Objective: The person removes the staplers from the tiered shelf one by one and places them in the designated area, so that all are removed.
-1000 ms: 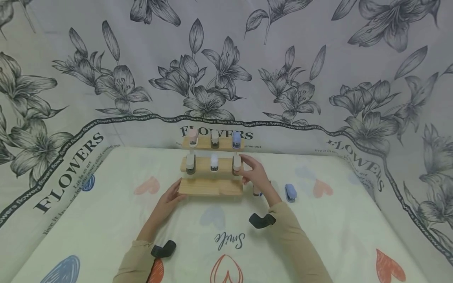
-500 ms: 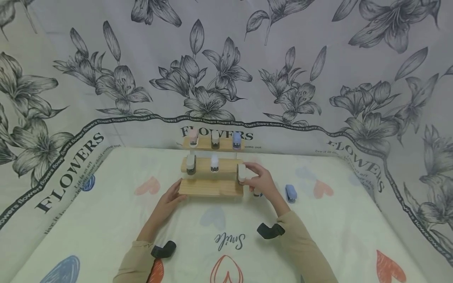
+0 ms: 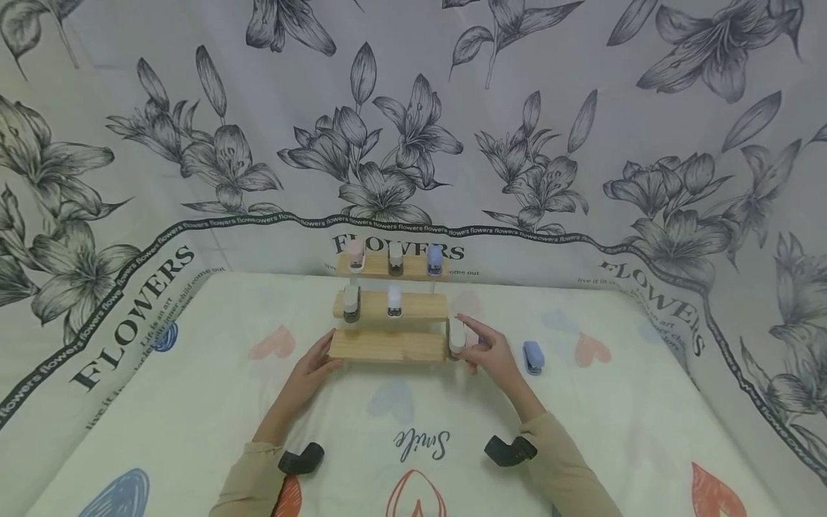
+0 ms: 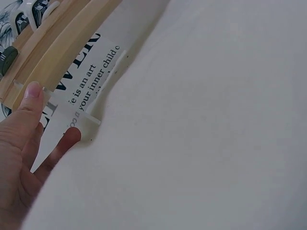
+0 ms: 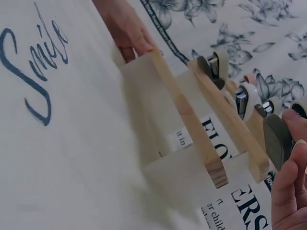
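A three-tier wooden display rack (image 3: 388, 347) stands on the patterned cloth. My left hand (image 3: 310, 372) grips the left end of its lowest plank, the thumb on the plank's edge in the left wrist view. Off the right end of that plank, my right hand (image 3: 494, 357) pinches a small white stapler (image 3: 456, 337), whose grey-green base (image 5: 277, 141) faces the right wrist camera. The middle tier carries a greyish stapler (image 3: 351, 303) and a white stapler (image 3: 394, 300). On the top tier are a pink stapler (image 3: 356, 254), a pale stapler (image 3: 395, 258) and a blue stapler (image 3: 435, 258).
A blue stapler (image 3: 533, 357) lies on the cloth right of my right hand. Something pinkish and blue is partly hidden behind that hand. A flower-print curtain (image 3: 400, 143) hangs behind the rack. Each wrist wears a black camera mount (image 3: 510, 451).
The right hand has drawn the white stapler off the middle tier's right end, moving it right and down beside the lowest plank. The left hand stays on the rack.
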### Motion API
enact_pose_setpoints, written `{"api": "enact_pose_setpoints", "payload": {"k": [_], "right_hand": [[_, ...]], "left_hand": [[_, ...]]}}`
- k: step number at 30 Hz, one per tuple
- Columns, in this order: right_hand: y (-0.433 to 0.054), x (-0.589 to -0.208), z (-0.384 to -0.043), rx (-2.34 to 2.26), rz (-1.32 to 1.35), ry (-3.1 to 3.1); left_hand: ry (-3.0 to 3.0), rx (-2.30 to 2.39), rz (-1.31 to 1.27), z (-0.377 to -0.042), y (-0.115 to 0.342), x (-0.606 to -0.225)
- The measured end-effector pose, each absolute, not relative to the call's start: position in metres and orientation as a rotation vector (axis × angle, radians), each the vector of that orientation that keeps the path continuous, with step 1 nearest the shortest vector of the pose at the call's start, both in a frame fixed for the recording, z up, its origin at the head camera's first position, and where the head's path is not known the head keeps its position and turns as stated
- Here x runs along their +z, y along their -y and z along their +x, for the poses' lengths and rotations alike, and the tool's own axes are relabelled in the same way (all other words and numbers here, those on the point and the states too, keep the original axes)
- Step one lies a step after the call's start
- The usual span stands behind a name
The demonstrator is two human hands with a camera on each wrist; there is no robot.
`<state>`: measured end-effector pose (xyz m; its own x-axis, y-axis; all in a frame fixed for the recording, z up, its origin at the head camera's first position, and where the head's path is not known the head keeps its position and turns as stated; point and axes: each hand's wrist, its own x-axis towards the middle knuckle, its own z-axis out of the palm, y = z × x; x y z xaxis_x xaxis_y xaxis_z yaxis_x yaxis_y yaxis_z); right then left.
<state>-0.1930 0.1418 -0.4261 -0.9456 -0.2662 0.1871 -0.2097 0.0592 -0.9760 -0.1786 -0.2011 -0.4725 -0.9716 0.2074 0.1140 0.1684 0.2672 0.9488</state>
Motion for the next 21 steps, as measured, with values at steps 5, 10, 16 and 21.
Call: {"api": "enact_pose_setpoints", "payload": {"k": [5, 10, 16, 21], "right_hand": [[-0.154, -0.434, -0.181, -2.028, -0.561, -2.239], [-0.168, -0.449, -0.167, -2.009, -0.540, -2.163], [-0.172, -0.457, -0.162, -1.949, -0.516, -2.225], [-0.173, -0.463, -0.162, -1.833, -0.408, -2.310]], "left_hand": [[-2.470, 1.849, 0.367, -0.178, 0.200, -0.470], [-2.476, 1.836, 0.359, -0.177, 0.201, -0.472], [-2.459, 1.876, 0.419, -0.179, 0.201, -0.476], [-2.460, 1.883, 0.431, -0.180, 0.200, -0.475]]}}
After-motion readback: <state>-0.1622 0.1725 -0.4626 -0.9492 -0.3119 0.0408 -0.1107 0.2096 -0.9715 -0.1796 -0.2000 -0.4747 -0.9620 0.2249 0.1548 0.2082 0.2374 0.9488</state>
